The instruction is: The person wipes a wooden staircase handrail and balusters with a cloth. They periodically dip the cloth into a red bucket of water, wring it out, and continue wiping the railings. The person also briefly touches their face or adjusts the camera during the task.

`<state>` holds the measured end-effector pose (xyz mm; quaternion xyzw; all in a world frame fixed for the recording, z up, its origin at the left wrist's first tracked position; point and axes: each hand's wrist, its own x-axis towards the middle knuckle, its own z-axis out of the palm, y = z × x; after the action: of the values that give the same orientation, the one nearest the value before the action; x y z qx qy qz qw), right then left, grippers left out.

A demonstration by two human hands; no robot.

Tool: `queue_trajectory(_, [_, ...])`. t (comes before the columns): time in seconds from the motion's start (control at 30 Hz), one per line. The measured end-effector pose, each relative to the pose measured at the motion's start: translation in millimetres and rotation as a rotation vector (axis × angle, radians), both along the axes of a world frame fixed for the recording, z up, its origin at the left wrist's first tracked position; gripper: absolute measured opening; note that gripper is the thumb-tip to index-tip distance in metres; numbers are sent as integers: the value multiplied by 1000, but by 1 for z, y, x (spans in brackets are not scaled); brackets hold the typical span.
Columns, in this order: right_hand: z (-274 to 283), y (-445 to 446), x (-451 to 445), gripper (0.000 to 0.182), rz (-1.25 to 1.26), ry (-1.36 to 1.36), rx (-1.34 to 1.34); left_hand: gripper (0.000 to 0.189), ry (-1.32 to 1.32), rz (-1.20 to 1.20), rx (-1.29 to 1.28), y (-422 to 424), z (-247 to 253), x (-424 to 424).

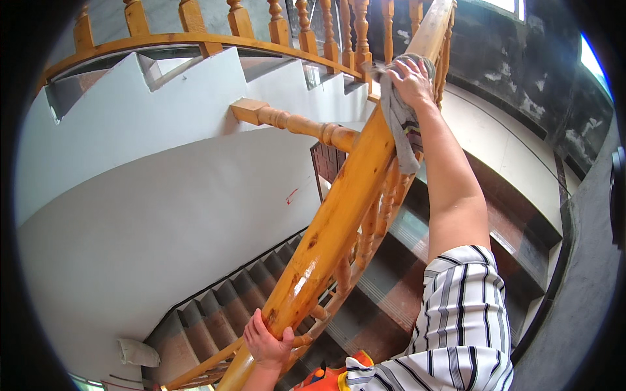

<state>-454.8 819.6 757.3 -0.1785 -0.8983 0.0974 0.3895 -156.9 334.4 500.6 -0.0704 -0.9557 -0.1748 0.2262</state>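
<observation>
A glossy wooden stair handrail (323, 229) slopes from the bottom centre up to the top right. High on it, my right hand (413, 80) presses a grey cloth (403, 132) against the wood, with part of the cloth hanging down the side. My left hand (269, 340) grips the lower part of the same rail, fingers over one side and thumb over the other. Turned wooden balusters (368, 234) stand under the rail. A thicker turned post (303, 124) joins the rail's left side from the white wall.
Stone stairs (376, 293) run beneath the rail on the right. More steps (220, 313) lie far below on the left, near a pale sack (139, 353). An upper flight's balusters (237, 22) cross the top. An orange item (332, 376) is close to my body.
</observation>
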Motion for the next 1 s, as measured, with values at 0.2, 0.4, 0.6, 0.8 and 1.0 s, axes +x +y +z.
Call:
queue_trajectory(0.2, [-42,-82,58,34,162,-20,17,76,37,6,-3,2,1,-3])
queue_trajectory(0.4, [-131,-217,153,18,448,241,13,74,21,33,10,2,-2,-1])
queue_trajectory(0.6, [-208,-339,240,23,753,146,32,77,50,-50,72,0,-3,-1])
queue_trajectory(0.8, [-207,-347,248,21,859,195,33,75,88,-145,325,-13,5,7])
queue_trajectory(1.0, [-219,-326,241,31,932,257,-61,89,32,-457,218,38,74,-12])
